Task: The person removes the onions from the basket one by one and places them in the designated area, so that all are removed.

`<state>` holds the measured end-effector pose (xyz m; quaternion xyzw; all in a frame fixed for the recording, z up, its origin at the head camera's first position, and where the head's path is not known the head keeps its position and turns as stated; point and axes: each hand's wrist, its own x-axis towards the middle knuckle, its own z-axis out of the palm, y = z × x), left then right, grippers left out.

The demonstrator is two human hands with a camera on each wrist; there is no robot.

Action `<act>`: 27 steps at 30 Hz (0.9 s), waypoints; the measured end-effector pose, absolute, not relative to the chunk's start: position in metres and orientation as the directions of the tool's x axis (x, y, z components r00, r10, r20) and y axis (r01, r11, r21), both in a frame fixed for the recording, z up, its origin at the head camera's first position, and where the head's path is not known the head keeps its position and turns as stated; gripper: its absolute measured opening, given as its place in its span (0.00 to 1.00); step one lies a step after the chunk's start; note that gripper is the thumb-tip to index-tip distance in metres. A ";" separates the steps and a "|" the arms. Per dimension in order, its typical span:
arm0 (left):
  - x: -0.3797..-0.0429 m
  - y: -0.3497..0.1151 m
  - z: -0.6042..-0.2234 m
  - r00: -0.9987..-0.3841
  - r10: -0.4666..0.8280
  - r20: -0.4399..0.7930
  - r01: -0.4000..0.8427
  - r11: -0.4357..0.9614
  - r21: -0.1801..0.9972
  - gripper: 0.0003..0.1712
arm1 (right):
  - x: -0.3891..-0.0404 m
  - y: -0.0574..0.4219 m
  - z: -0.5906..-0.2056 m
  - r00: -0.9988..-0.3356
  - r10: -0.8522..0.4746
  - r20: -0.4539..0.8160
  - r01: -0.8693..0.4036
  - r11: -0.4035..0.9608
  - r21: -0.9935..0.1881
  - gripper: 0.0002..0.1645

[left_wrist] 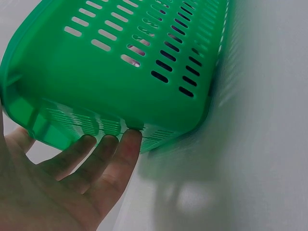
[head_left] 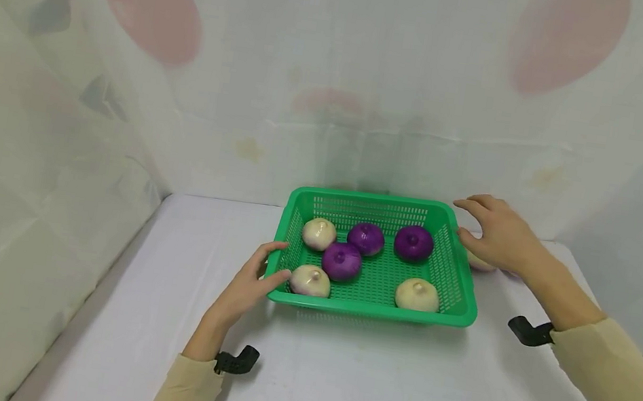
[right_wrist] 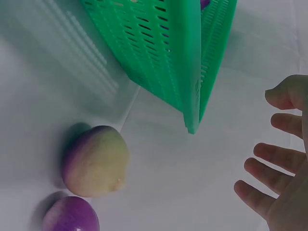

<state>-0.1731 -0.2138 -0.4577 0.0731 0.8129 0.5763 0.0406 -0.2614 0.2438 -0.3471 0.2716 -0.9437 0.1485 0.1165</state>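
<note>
A green slotted basket [head_left: 368,308] stands on the white table and holds three purple onions [head_left: 341,261] and three pale onions [head_left: 417,295]. My left hand [head_left: 251,283] lies at its front left corner. In the left wrist view its straight fingers [left_wrist: 126,149] touch the basket's [left_wrist: 120,82] lower wall. My right hand [head_left: 492,235] hovers by the back right corner with spread fingers. In the right wrist view that hand [right_wrist: 284,159] is open and apart from the basket's corner [right_wrist: 192,86].
Right of the basket, a pale onion [right_wrist: 96,161] and a purple onion [right_wrist: 71,215] lie on the table; the pale one [head_left: 480,264] shows partly behind my right hand. A spotted curtain [head_left: 338,79] hangs close behind. The table edge [head_left: 100,279] runs along the left.
</note>
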 end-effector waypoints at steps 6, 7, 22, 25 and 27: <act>-0.173 -0.214 -0.458 -0.986 0.164 0.015 0.068 0.325 0.943 0.32 | -0.262 0.232 -0.347 -0.814 -0.506 0.286 -0.566 0.801 -0.195 0.30; -0.173 -0.214 -0.458 -0.986 0.165 0.014 0.068 0.326 0.943 0.32 | -0.262 0.231 -0.347 -0.812 -0.512 0.282 -0.570 0.799 -0.191 0.30; -0.172 -0.214 -0.456 -0.987 0.158 0.012 0.064 0.330 0.942 0.30 | -0.278 0.206 -0.364 -0.783 -0.586 0.209 -0.620 0.761 -0.188 0.31; -0.172 -0.213 -0.456 -0.987 0.159 0.011 0.064 0.327 0.943 0.31 | -0.279 0.203 -0.369 -0.789 -0.587 0.181 -0.614 0.759 -0.214 0.32; -0.172 -0.213 -0.457 -0.987 0.161 0.012 0.064 0.324 0.944 0.31 | -0.280 0.201 -0.372 -0.790 -0.589 0.171 -0.614 0.757 -0.223 0.33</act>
